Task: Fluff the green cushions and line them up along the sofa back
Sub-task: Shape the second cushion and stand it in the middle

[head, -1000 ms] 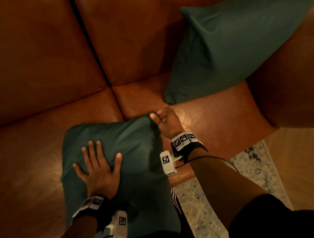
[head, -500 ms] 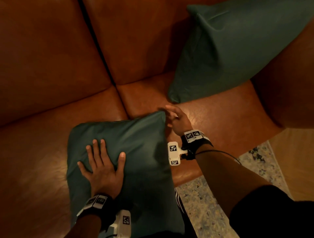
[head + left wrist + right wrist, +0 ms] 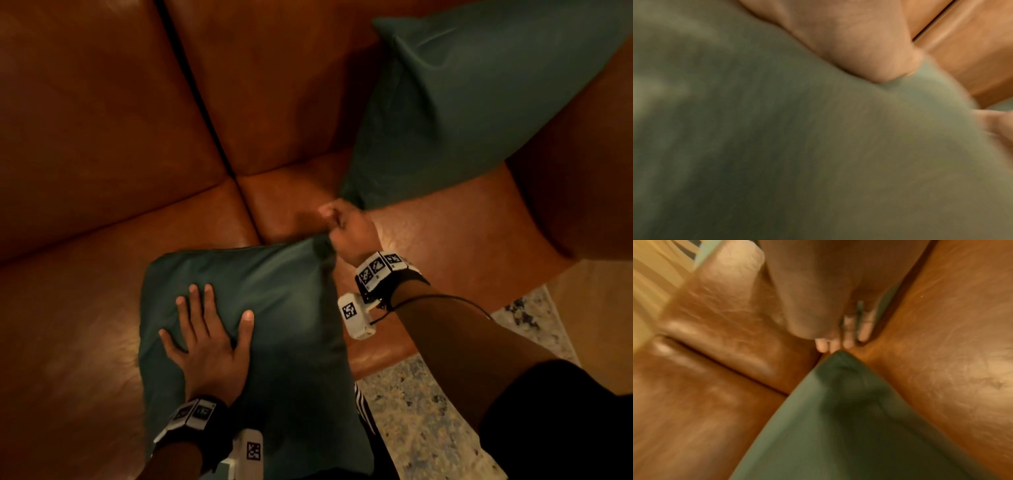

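A dark green cushion [image 3: 281, 301] [image 3: 797, 146] lies flat on the brown leather sofa seat [image 3: 445, 233], near its front edge. My left hand [image 3: 209, 335] presses flat on the cushion's left half with fingers spread. My right hand [image 3: 339, 226] [image 3: 838, 340] has its fingers curled round the cushion's far right corner, which is lifted a little. The right wrist view shows the fingertips at that corner's tip [image 3: 838, 356]. A second green cushion [image 3: 479, 102] leans tilted against the sofa back [image 3: 274, 85] at the right, just beyond my right hand.
The sofa's right armrest [image 3: 582, 171] rises beside the second cushion. A seam [image 3: 191, 85] splits the sofa back into two sections. A speckled rug [image 3: 428, 411] and a wooden floor [image 3: 599, 308] lie in front of the sofa.
My right hand let go of the cushion's corner half a second ago and now grips it again, pulling it up. My left hand has stayed flat on the cushion.
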`<state>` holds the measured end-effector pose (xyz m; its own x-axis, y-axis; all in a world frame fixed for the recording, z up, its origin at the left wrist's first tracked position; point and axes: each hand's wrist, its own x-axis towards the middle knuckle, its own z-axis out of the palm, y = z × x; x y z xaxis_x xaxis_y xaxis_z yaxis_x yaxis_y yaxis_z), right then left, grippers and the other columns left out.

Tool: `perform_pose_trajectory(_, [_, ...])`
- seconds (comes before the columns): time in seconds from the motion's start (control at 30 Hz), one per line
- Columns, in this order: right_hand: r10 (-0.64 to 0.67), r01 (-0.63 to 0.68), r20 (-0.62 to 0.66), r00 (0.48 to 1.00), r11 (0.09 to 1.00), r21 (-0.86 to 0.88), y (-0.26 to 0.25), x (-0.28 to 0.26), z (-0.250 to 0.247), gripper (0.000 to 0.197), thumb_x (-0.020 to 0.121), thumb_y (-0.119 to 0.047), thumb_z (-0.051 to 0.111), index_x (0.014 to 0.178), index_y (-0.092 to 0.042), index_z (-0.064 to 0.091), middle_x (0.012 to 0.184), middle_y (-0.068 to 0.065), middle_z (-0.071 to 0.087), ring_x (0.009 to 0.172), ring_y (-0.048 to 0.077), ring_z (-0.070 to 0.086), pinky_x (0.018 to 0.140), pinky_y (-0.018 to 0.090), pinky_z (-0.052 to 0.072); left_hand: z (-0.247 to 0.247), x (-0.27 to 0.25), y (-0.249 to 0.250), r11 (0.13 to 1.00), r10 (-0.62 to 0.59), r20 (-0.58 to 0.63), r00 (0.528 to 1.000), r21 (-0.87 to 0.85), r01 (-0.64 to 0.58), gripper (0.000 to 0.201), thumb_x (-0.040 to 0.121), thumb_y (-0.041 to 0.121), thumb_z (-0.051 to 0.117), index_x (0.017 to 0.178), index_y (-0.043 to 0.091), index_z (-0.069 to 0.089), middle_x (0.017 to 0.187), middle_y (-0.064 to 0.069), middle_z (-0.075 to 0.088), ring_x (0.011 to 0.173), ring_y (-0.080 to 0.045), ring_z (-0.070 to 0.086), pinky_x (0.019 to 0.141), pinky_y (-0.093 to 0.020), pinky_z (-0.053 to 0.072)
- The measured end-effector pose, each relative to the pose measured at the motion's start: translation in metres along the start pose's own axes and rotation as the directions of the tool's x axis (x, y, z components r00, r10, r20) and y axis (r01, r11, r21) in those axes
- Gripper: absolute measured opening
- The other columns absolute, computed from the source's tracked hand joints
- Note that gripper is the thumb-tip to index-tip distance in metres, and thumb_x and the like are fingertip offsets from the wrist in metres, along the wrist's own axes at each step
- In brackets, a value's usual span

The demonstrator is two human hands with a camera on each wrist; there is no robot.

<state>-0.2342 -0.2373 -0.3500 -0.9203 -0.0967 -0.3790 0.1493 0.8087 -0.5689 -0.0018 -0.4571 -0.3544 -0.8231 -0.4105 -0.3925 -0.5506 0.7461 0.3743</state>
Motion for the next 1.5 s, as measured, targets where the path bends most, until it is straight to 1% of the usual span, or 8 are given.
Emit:
perform_pose_trajectory(0.17, [-0.154, 0.204, 0.259, 0.954, 0.962, -0.179, 0.002, -0.021, 0.002, 0.044, 0.098, -0.062, 0.054, 0.118, -0.028, 0.074, 0.12, -0.001, 0.075, 0.11, 0.023, 0.07, 0.097, 0.044, 0.057, -0.022, -0.007, 0.013, 0.994, -0.027, -0.082, 0.996, -0.105, 0.018, 0.101, 0.09, 0.085, 0.04, 0.171, 0.033, 0.011, 0.181, 0.01, 0.002, 0.167, -0.014, -0.002, 0.13, -0.066, 0.002])
perform_pose_trajectory(0.33, [0.078, -0.076, 0.008, 0.997, 0.981, -0.18, 0.032, -0.053, 0.003, 0.015, 0.101, -0.028, 0.068, 0.11, -0.018, 0.074, 0.114, 0.007, 0.07, 0.102, 0.028, 0.07, 0.091, 0.039, 0.057, -0.054, -0.008, 0.02, 0.84, -0.509, 0.071, 0.858, -0.178, 0.513, 0.174, 0.032, 0.114, 0.057, 0.169, 0.021, 0.006, 0.177, -0.015, 0.014, 0.162, -0.04, 0.018, 0.128, -0.069, 0.015])
perform_pose_trajectory(0.43, [0.233, -0.233, 0.004, 0.972, 0.971, -0.054, 0.055, -0.085, 0.007, 0.025, 0.092, -0.001, 0.069, 0.115, -0.007, 0.071, 0.116, 0.008, 0.066, 0.106, 0.022, 0.068, 0.09, 0.015, 0.05, -0.062, 0.007, 0.026, 0.879, -0.431, 0.187, 0.883, -0.133, 0.458, 0.176, 0.026, 0.11, 0.067, 0.166, 0.021, 0.009, 0.171, -0.017, 0.028, 0.154, -0.044, 0.033, 0.123, -0.07, 0.026])
perform_pose_trajectory(0.63, [0.418, -0.391, 0.081, 0.905, 0.892, -0.228, 0.077, -0.145, 0.004, 0.052, 0.089, -0.057, 0.043, 0.123, -0.024, 0.066, 0.125, 0.011, 0.07, 0.114, 0.037, 0.067, 0.101, 0.049, 0.054, -0.07, 0.06, 0.047, 0.997, 0.009, 0.25, 0.968, 0.074, -0.028, 0.17, 0.033, 0.111, 0.062, 0.17, 0.026, 0.009, 0.171, -0.011, 0.033, 0.151, -0.039, 0.037, 0.122, -0.064, 0.029])
perform_pose_trajectory(0.83, [0.275, -0.275, 0.033, 0.961, 0.961, 0.017, 0.043, -0.182, 0.036, 0.099, 0.087, -0.096, 0.016, 0.148, -0.027, 0.051, 0.144, 0.001, 0.06, 0.134, 0.025, 0.055, 0.12, 0.045, 0.038, -0.067, 0.076, 0.071, 0.845, 0.457, 0.248, 0.854, 0.179, -0.504, 0.116, 0.072, 0.101, 0.046, 0.167, 0.034, 0.034, 0.164, 0.007, 0.048, 0.14, -0.023, 0.048, 0.107, -0.048, 0.034])
perform_pose_trajectory(1.07, [0.392, -0.422, 0.161, 0.906, 0.872, 0.25, 0.028, -0.228, 0.065, 0.115, 0.078, -0.102, 0.018, 0.147, -0.015, 0.049, 0.146, 0.014, 0.055, 0.138, 0.033, 0.053, 0.119, 0.044, 0.04, -0.052, -0.018, 0.04, 0.982, 0.13, -0.156, 0.979, 0.154, -0.106, 0.093, 0.092, 0.079, 0.049, 0.163, 0.019, 0.042, 0.174, -0.009, 0.03, 0.162, -0.033, 0.023, 0.125, -0.067, 0.015])
perform_pose_trajectory(1.27, [-0.135, 0.121, -0.132, 0.982, 0.986, -0.114, -0.021, -0.221, 0.046, 0.074, 0.099, -0.028, 0.055, 0.167, -0.017, 0.028, 0.175, -0.004, 0.024, 0.164, 0.015, 0.013, 0.132, 0.038, 0.015, -0.037, -0.037, -0.002, 0.984, 0.064, -0.051, 0.997, 0.172, -0.054, 0.09, 0.098, 0.081, 0.028, 0.173, 0.032, 0.015, 0.182, -0.001, 0.001, 0.168, -0.026, -0.001, 0.126, -0.075, 0.005])
perform_pose_trajectory(1.5, [-0.147, 0.15, 0.035, 0.989, 0.982, -0.118, -0.026, -0.163, 0.092, 0.078, 0.106, -0.056, 0.039, 0.171, -0.02, 0.016, 0.179, -0.007, 0.008, 0.166, 0.012, 0.0, 0.134, 0.049, 0.011, -0.027, -0.012, -0.011, 0.987, 0.048, -0.045, 0.998, 0.155, -0.04, 0.085, 0.101, 0.08, 0.021, 0.172, 0.039, 0.001, 0.181, 0.005, -0.013, 0.167, -0.021, -0.014, 0.127, -0.073, -0.002])
